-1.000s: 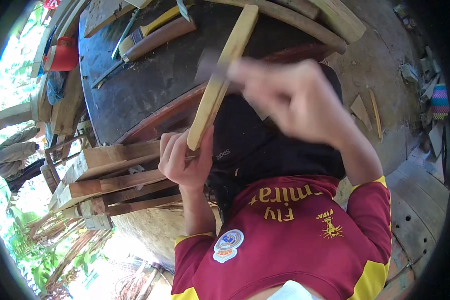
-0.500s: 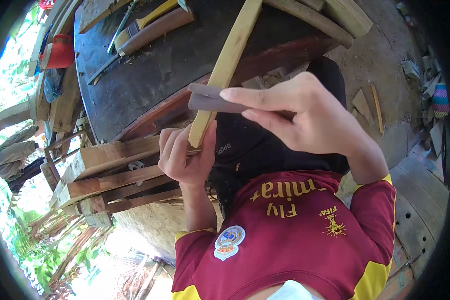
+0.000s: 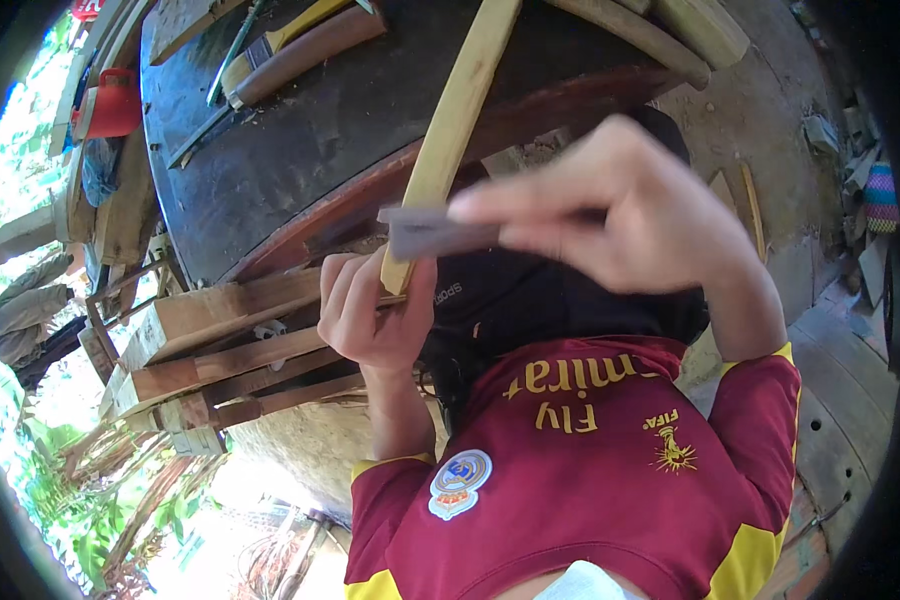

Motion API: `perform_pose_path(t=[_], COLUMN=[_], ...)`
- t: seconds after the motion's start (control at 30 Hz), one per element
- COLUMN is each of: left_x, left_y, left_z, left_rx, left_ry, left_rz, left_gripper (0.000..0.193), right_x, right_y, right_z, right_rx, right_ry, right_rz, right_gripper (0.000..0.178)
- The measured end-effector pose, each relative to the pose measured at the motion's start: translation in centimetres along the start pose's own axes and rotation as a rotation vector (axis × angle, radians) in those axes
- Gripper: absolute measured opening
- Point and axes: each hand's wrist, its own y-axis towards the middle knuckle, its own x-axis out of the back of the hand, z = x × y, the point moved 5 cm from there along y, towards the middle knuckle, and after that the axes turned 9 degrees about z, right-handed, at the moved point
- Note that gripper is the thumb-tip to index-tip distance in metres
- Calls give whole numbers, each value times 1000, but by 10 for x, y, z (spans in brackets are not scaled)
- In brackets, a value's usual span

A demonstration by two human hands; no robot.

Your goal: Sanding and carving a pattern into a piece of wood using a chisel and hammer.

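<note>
The folded sandpaper (image 3: 438,236), pinched in the right hand (image 3: 630,215), has moved down the wooden strip (image 3: 457,110) toward the end that the left hand (image 3: 370,318) grips, so the rubbing seemingly now reaches wood just beside that grip; the strip slants over the bench (image 3: 300,150).

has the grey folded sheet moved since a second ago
Yes: the grey folded sheet has moved along the pale wooden strip toward the left hand, to the near side of the table's reddish edge.

Woodworking workshop: stacked planks (image 3: 220,365), paintbrush (image 3: 261,48)
</note>
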Motion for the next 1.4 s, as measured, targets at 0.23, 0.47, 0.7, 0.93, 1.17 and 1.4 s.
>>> perform_pose_path(t=[0.23, 0.47, 0.7, 0.93, 1.17, 1.4], left_x=[2, -3, -3, 1, -1, -1], left_y=[0, -1, -1, 0, 2, 2], left_z=[-3, -6, -9, -6, -13, -11], left_rx=[-32, -55, -55, -79, -55, -73], left_ry=[13, 6, -7, 11, 46, 39], left_rz=[32, 14, -1, 11, 3, 17], left_gripper=[24, 25, 25, 24, 24, 25], right_x=[3, 3, 5, 16, 13, 15], right_y=[2, 4, -2, 3, -1, 1], right_z=[1, -10, -5, -23, -9, -11], right_rx=[55, 175, 61, 51, 40, 35], right_ry=[-67, -69, -81, 39, 30, 51], right_rz=[-17, -74, -74, -102, 68, 136], right_gripper=[21, 16, 16, 16, 18, 19])
